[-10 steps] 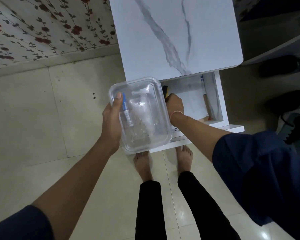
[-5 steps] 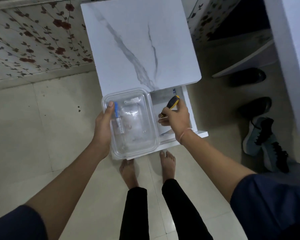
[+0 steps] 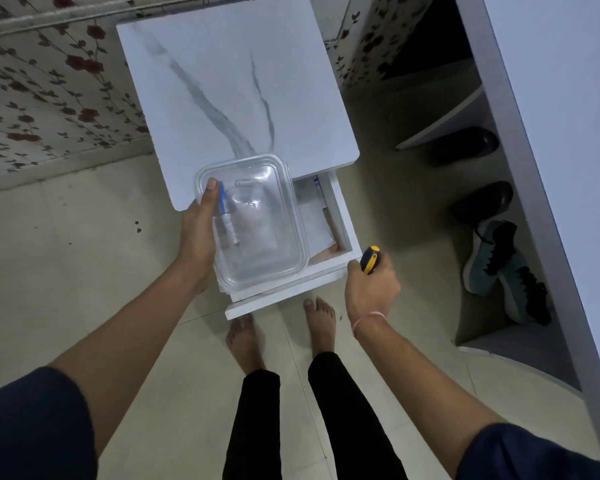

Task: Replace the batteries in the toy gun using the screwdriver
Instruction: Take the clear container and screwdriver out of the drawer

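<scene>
**Head view: screwdriver (image 3: pixel 369 259) in the right hand (image 3: pixel 371 289), clear box (image 3: pixel 267 244) in the left hand (image 3: pixel 196 233)**

Nearest, at 6 o'clock in the picture, two legs in black trousers (image 3: pixel 257 427) end in bare feet (image 3: pixel 245 341) on a pale tiled floor (image 3: pixel 66 271). Dark blue sleeves (image 3: pixel 32 427) sit at 7 and 5 o'clock, and both bare forearms reach forward.

The right hand is curled into a fist round the screwdriver. Only the yellow-and-black handle end shows, poking out of the fist toward 12 o'clock; the shaft is hidden. A thin pinkish thread (image 3: pixel 368 318) circles that wrist. The fist hangs just beside the front right corner of the open drawer (image 3: pixel 340 216), at the drawer's 4 o'clock. Whether it touches the drawer front cannot be told.

The left hand grips the clear box at the box's 9 o'clock side, with the thumb on top near the rim and the fingers out of sight beneath. The box is held over the left part of the drawer and the cabinet's front edge. Inside it, a blue-and-white stick-shaped item (image 3: pixel 226 216) lies beside the thumb; what it is cannot be told.

The screwdriver sits at 4 o'clock from the box, apart from it and well apart from the left hand.

Farther off, at 12 o'clock, is the white marble-patterned cabinet top (image 3: pixel 229 81). At 3 o'clock, grey-and-black trainers (image 3: pixel 506 271) and black shoes (image 3: pixel 478 202) lie beside a white panel (image 3: pixel 551 133). A flowered wall (image 3: pixel 49 91) fills 10 o'clock.
</scene>
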